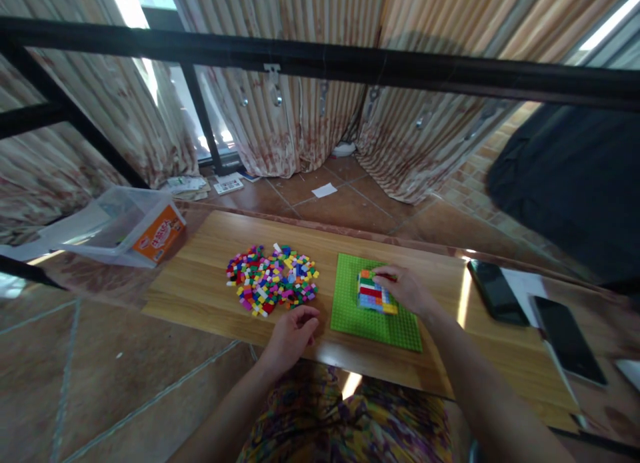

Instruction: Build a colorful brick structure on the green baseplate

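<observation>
worktop (200,276) long, wood-grained. clear tub (107,251) beyond its left end. green baseplate (346,306) right of centre; loose brick pile (273,279) to its left. left hand (294,331) at the pile's near edge, fingers curled, contents can't be told. right hand (406,289) over the baseplate, fingertips at the multicoloured build (370,292) standing there; grip can't be told.

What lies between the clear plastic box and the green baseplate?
In the head view, the loose brick pile, on the wooden board, with the left hand by its near edge.
</observation>
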A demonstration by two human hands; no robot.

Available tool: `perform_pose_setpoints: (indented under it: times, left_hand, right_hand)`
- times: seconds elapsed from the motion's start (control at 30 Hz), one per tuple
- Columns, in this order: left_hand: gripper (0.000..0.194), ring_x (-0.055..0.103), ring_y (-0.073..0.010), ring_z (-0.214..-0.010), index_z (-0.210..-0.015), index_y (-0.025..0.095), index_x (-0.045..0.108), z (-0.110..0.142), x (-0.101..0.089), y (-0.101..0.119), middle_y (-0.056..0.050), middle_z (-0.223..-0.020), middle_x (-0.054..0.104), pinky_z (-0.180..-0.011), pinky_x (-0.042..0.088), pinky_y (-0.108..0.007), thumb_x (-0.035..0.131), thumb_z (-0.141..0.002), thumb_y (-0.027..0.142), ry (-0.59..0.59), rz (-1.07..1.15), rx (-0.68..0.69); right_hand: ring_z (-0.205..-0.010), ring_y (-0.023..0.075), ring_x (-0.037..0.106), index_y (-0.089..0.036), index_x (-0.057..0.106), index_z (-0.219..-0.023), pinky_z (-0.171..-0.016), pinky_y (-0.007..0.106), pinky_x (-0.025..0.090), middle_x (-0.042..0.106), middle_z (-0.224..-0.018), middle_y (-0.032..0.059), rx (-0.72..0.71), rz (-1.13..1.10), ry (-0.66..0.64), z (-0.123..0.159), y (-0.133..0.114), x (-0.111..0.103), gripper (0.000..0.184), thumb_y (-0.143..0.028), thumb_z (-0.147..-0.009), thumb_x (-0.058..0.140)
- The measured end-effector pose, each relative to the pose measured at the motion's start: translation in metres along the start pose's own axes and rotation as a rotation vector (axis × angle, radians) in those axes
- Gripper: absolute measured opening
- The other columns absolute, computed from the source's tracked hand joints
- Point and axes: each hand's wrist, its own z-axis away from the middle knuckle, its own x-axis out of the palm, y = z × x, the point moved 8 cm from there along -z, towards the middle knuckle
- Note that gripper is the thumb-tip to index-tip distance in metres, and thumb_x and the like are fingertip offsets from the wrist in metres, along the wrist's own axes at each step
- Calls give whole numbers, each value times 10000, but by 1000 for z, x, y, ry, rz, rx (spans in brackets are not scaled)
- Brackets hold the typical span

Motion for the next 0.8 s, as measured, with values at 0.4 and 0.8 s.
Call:
perform_pose_setpoints:
  times: [0.4, 0.8]
  left_hand:
    - [233, 558, -129, -632, -921, 145, 674, 29, -21, -12, -7, -700, 627, -604, 430, -239, 581, -772, 298, 54, -12, 73]
    - [261, 511, -106, -558, -915, 153, 667, 43, -67, -25, 13, -667, 596, -557, 405, -225, 599, -742, 336, 189, 73, 11]
  right_hand:
    - [-861, 191, 651, -214, 705, -953, -819, 347, 506, 713, -953, 57, -117, -83, 261, 55, -75, 14, 253, -390, -864, 548]
    - [-888, 199, 599, -229, 694, -881, -816, 337, 461, 679, -904, 45, -292, 92, -76, 63, -124, 127, 179, -223, -886, 514]
